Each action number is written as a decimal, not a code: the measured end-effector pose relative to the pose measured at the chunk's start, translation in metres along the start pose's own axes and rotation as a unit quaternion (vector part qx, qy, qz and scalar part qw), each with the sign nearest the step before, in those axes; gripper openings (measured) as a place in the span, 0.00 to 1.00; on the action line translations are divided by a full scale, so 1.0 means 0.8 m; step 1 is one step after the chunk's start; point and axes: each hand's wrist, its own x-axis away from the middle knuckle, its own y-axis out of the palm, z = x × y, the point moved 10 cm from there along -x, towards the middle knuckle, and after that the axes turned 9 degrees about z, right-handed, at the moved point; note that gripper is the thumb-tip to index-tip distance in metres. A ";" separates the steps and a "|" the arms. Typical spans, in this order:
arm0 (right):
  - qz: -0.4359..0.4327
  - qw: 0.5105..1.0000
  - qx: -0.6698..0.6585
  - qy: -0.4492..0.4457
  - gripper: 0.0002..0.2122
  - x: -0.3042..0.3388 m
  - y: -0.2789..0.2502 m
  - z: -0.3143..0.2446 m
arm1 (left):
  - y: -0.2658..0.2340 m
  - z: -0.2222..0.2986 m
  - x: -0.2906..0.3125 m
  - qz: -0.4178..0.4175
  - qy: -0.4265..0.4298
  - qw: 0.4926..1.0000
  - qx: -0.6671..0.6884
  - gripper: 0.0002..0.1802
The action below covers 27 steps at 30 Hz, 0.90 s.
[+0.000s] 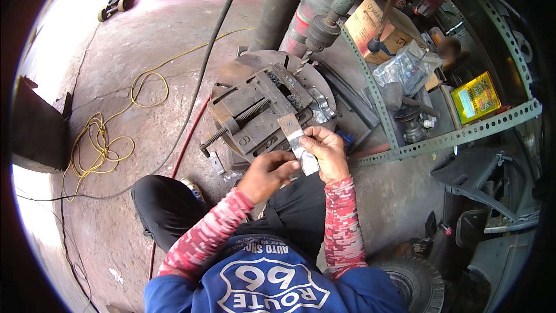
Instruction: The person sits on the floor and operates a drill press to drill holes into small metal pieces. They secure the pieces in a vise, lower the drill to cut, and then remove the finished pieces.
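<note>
A flat metal strip (292, 130) with a small hole near its far end is held in front of me; its nearer part looks shinier. My right hand (325, 153) grips it from the right, with the thumb across its face. My left hand (263, 178) has its fingers closed against the strip's left edge near the lower end. Just beyond lies a machine vise (243, 120) with a long screw, on the round drill press table (226, 76). Above the vise, a drill bit (302, 64) points down from the chuck (322, 33). Metal shavings lie between the jaws.
Bent metal pieces (322, 106) lie at the vise's right. A perforated metal shelf frame (463, 133) holds a cardboard box (383, 26) and a yellow can (476, 97). A yellow cord (98, 139) coils on the left floor; a red hose (188, 142) runs by my leg. A tire (414, 281) lies at lower right.
</note>
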 end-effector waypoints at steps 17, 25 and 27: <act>0.081 0.991 -0.057 0.092 0.09 0.013 -0.067 0.050 | -0.051 -0.020 -0.006 0.080 -0.068 0.986 -0.133 0.18; 0.122 0.987 -0.022 0.106 0.08 -0.074 -0.101 0.058 | -0.176 -0.041 0.086 0.108 -0.023 0.925 -0.364 0.19; 0.146 0.983 -0.022 0.112 0.07 -0.090 -0.105 0.068 | -0.191 -0.043 0.089 0.134 -0.010 0.926 -0.353 0.19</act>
